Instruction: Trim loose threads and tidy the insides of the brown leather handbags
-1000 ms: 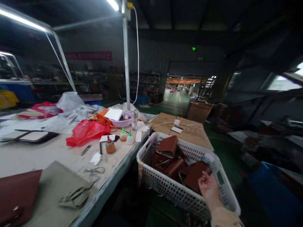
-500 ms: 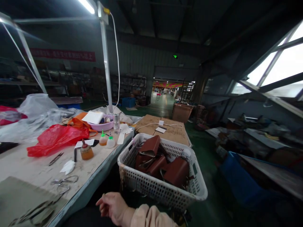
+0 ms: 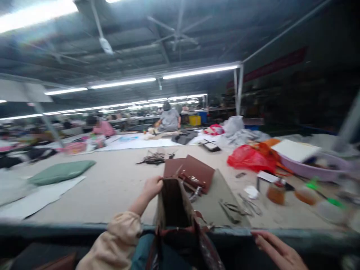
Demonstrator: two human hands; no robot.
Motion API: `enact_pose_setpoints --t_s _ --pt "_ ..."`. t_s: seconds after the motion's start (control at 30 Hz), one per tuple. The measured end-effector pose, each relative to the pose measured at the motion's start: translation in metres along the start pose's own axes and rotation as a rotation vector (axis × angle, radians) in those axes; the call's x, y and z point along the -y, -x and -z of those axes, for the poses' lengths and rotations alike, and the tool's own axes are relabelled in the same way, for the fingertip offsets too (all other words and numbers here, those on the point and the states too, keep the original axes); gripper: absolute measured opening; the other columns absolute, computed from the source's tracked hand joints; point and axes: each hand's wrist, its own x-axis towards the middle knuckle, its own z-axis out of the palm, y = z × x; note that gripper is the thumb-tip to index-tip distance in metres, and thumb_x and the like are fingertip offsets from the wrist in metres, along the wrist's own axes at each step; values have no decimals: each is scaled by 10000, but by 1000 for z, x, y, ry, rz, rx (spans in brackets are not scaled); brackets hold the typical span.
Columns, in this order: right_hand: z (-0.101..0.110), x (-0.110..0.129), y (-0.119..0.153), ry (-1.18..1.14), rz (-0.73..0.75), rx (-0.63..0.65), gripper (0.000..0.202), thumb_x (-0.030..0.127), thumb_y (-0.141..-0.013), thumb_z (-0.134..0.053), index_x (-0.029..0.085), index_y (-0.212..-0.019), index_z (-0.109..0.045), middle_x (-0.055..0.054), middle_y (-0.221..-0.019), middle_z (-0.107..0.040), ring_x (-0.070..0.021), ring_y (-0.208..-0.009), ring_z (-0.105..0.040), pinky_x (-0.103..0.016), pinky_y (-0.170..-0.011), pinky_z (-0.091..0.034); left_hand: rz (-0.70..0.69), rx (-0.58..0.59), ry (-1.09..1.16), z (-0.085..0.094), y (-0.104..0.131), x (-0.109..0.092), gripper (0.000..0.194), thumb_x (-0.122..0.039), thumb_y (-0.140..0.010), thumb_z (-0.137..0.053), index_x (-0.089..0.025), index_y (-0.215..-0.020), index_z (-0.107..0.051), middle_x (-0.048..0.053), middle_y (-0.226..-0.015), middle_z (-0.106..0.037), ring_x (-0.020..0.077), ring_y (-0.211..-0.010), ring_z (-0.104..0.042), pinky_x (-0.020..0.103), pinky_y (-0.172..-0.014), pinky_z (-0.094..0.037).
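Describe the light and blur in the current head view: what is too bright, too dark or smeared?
Head view, top left: the ceiling lamp is blown out to white, with faint rainbow flare below; head view, lower centre: deep shadow fills the open bag that the left hand grips; head view, lower right: the green-tipped bottles are smeared.

Red bag [image 3: 250,159], prob. plastic, sits nr lilac basin [image 3: 308,172].

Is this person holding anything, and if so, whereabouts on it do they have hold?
Yes: the left hand holds an open-topped bag by its upper rim, at the far left corner. The right hand holds nothing that can be seen.
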Motion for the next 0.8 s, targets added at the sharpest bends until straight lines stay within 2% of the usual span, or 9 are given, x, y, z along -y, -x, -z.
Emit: enact_pose_setpoints --t_s 0.03,0.1,0.23,0.33,0.47,0.57,0.7,0.8 --pt "-9 10 -16 115 97 26 330 480 -682 -638 240 -900 -696 -30 -902 -673 -225 -886 -608 -255 -758 -489 37 -24 7 8 4 20 219 -287 -866 -489 -127 -982 -582 55 -956 -608 150 -843 -578 331 -760 -487" --pt "-30 40 -41 283 320 63 324 463 -711 -615 263 -957 -679 -34 -999 -655 -233 -959 -591 -270 -799 -490 57 -57 50 10 8 41 172 -226 -848 -477 -132 -869 -620 30 -820 -638 132 -774 -583 275 -729 -463" --pt "-87 112 -81 413 686 165 308 413 -790 -552 264 -1045 -641 -65 -1067 -611 -211 -955 -586 -301 -828 -486 13 -93 175 -3 6 44 176 -195 -791 -465 -140 -817 -631 14 -734 -652 122 -707 -586 224 -655 -432" --pt "-133 146 -109 476 774 276 323 361 -834 -510 237 -1116 -605 -86 -1094 -584 -211 -1010 -550 -325 -866 -460 -25 -99 257 -4 7 45 161 -209 -769 -477 -142 -818 -615 15 -745 -655 120 -697 -594 216 -644 -439" --pt "-184 161 -130 586 777 392 347 343 -807 -558 216 -1127 -597 -76 -1082 -587 -208 -976 -555 -314 -834 -458 -55 -96 418 -1 10 50 137 -194 -738 -498 -143 -833 -582 29 -791 -655 125 -729 -612 220 -680 -467" --pt "-207 161 -137 668 759 445 291 323 -797 -577 226 -1065 -633 -55 -1002 -624 -191 -906 -583 -285 -785 -457 -73 -50 646 -1 13 53 160 -168 -698 -530 -138 -852 -555 48 -852 -650 135 -771 -622 230 -706 -478" --pt "-218 156 -145 714 747 467 206 266 -831 -530 245 -972 -679 -35 -884 -657 -163 -817 -609 -256 -733 -447 -53 59 819 0 17 56 256 -155 -641 -580 -121 -894 -556 51 -885 -651 140 -776 -617 215 -674 -467" --pt "-217 154 -151 685 748 479 217 278 -849 -504 240 -943 -695 -35 -855 -667 -156 -794 -615 -246 -712 -445 -40 108 733 1 19 56 217 -187 -673 -542 -107 -854 -631 21 -758 -657 129 -683 -591 194 -584 -423"
